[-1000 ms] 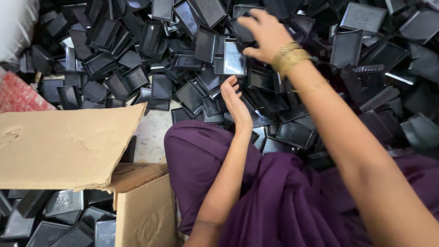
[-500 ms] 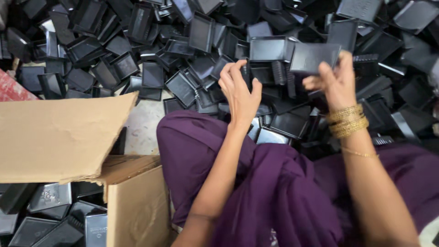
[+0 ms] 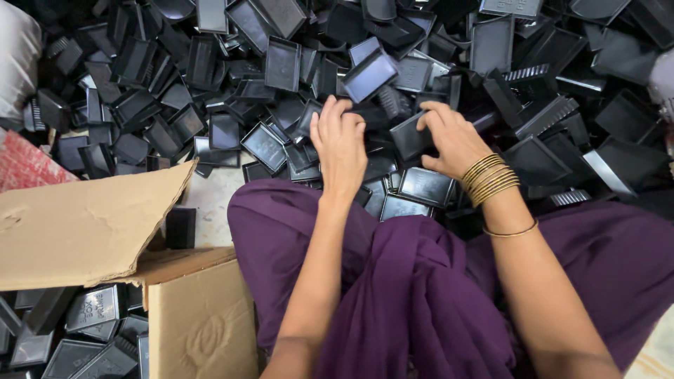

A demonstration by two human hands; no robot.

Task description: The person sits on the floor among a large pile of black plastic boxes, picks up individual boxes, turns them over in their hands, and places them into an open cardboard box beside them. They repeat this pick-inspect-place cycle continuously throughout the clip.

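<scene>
A deep heap of black plastic rectangular trays covers the floor in front of me. My right hand, with gold bangles on its wrist, grips one black tray just above the heap. My left hand is raised beside it, back toward me. Its fingers are curled over a dark piece at that tray's left end. The two hands are about a tray's width apart, above my knees.
An open cardboard box stands at lower left, its flap raised, with several black trays inside. Purple cloth covers my lap. A red patterned sack and a white sack lie at the left edge.
My right hand reached far into the heap, lifted one black tray, and has brought it down toward my left hand. The left hand turned and closed on its end.
</scene>
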